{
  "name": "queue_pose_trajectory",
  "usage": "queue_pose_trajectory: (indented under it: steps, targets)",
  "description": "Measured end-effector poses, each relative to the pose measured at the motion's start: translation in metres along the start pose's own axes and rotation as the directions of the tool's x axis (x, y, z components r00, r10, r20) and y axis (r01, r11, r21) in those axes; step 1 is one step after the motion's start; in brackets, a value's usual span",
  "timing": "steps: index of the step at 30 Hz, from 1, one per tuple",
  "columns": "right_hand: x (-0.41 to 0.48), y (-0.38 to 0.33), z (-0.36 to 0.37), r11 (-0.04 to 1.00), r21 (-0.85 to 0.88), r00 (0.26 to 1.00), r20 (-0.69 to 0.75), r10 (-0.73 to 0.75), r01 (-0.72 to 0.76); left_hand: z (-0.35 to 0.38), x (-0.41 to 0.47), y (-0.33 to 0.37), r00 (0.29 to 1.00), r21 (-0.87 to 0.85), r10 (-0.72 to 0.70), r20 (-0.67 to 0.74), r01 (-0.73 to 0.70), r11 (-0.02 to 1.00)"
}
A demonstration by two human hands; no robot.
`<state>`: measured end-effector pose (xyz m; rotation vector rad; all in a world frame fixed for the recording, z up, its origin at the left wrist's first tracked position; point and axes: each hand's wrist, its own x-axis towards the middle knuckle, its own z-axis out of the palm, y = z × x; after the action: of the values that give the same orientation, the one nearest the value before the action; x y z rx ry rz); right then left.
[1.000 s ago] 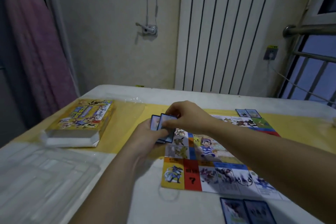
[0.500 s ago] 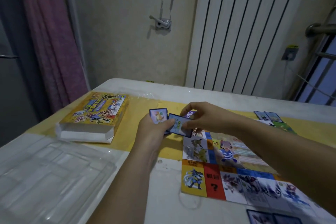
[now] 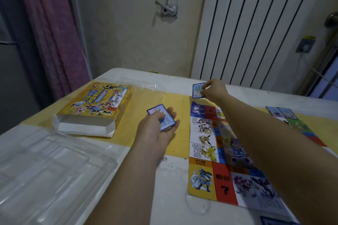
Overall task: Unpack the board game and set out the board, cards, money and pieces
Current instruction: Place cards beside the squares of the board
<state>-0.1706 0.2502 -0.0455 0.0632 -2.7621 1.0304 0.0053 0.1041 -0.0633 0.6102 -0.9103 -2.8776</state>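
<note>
So, the left hand [image 3: 155,130] is out over the yellow runner [image 3: 175,100], fingers cupped under a stack of cards [image 3: 167,122] and the thumb curled across the top one. The stack is blue-bordered, face up, and sits in that hand just left of the board [image 3: 203,151].

The right hand [image 3: 214,90] is stretched out past the board's far left corner, thumb and fingertips pinching 1 single card [image 3: 197,90] by its right edge. That card is tilted with its face toward the camera. The print's too small for me to read.

The board is unfolded and lying flat, partly on the runner and partly on the white table [image 3: 173,188], with the right forearm crossing over it. Its near left corner has a yellow square, with a red one beside it showing a question mark. By the board's far right corner, 2 cards [image 3: 280,112] lie side by side. Some cut-off cards [image 3: 272,222] with blue edges peek in at the bottom of the view, just off the board's near side, and I can't count them.

Over on the left, the yellow game box [image 3: 97,107] lies flat with its open end toward the camera. In front of it is a clear plastic tray [image 3: 45,166]. A crinkled clear wrapper [image 3: 148,89] lies between the box and the right hand. A white radiator [image 3: 256,23] and a pink curtain [image 3: 49,33] stand behind the table.
</note>
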Motion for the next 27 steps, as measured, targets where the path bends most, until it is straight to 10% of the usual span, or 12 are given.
queue_pose_trajectory:
  steps: [19, 27]
  targets:
    - [0.011, 0.025, 0.029, 0.966, -0.242, 0.995, 0.051, -0.081, 0.091, -0.003, 0.003, -0.002, 0.998, -0.003, -0.045, 0.041, 0.046, 0.999]
    - [-0.048, -0.026, -0.015, 0.937, 0.096, 0.908, 0.229, -0.350, 0.337, -0.001, -0.002, -0.010, 0.987, 0.258, -0.018, 0.161, -0.025, 0.966]
